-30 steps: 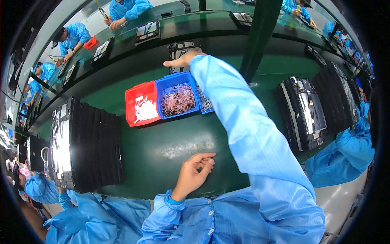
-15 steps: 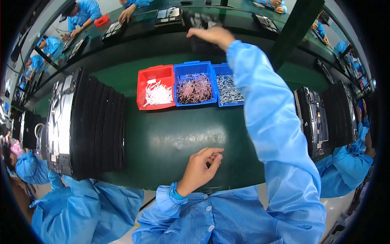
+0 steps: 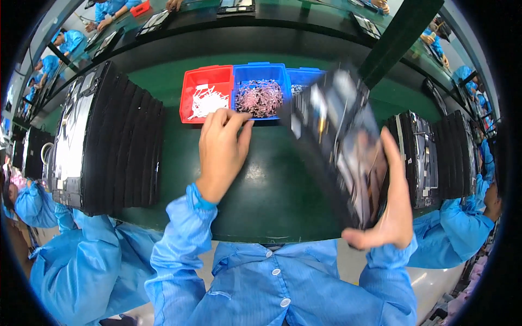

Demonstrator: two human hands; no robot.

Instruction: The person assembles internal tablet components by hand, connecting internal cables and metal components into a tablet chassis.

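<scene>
My right hand (image 3: 397, 209) grips the lower right side of a black-framed, tablet-like device (image 3: 340, 136) with its inner parts bare. The device is tilted and smeared by motion above the table's right half. My left hand (image 3: 220, 155) is at the front edge of the bins, its fingers bent and thumb tip close to the index finger; anything between them is hidden. Beside it, a red bin (image 3: 186, 98) contains white, stick-like pieces, and a blue bin (image 3: 287, 89) contains small pink and dark pieces. Another blue bin (image 3: 304, 70), with grey pieces, is partly covered by the device.
A tall stack of similar black devices (image 3: 122, 146) stands at the left. More stacked devices (image 3: 421, 160) stand at the right. Behind the bins runs a raised dark ledge (image 3: 228, 38) with devices on it, and a green post (image 3: 399, 43) rises there. Blue-sleeved people sit on both sides.
My right hand has come back from the far ledge toward me, bringing the device. My left hand has moved forward and left from the table's near edge to the bins.
</scene>
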